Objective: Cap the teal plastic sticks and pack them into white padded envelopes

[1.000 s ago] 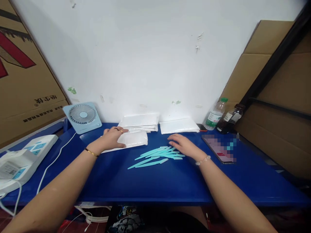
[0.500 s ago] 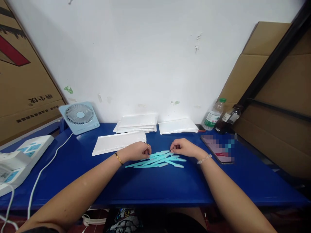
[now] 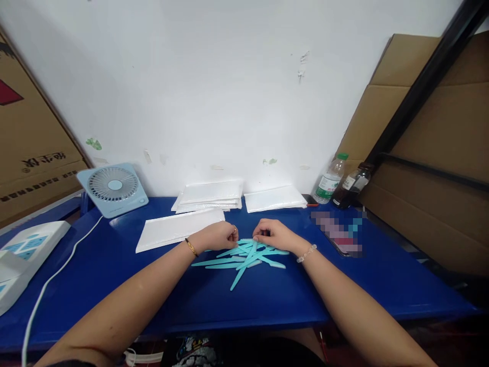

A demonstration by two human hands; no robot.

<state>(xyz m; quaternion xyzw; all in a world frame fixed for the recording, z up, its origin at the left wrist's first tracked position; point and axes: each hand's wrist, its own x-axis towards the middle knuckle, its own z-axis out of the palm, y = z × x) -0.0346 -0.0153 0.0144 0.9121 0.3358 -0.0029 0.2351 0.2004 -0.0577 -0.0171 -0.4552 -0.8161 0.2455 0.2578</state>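
Note:
Several turquoise eyebrow razors lie crossed in a loose pile on the blue table. My right hand, at the far right side of the pile, has thumb and fingers pinched on the pale end of one eyebrow razor, whose handle slants down toward me. At the pile's far left side is my left hand, fingers curled together close to the razors. Whatever its fingertips hold is hidden. A white padded envelope lies just beyond my left wrist.
Stacks of white envelopes lie along the wall. A light-blue fan and white power strip stand left. Right are a water bottle, a dark bottle and a phone.
My right hand has moved slightly left over the pile. One razor has swung so its handle points toward me, and the razors lie more spread. The camera view has shifted a little.

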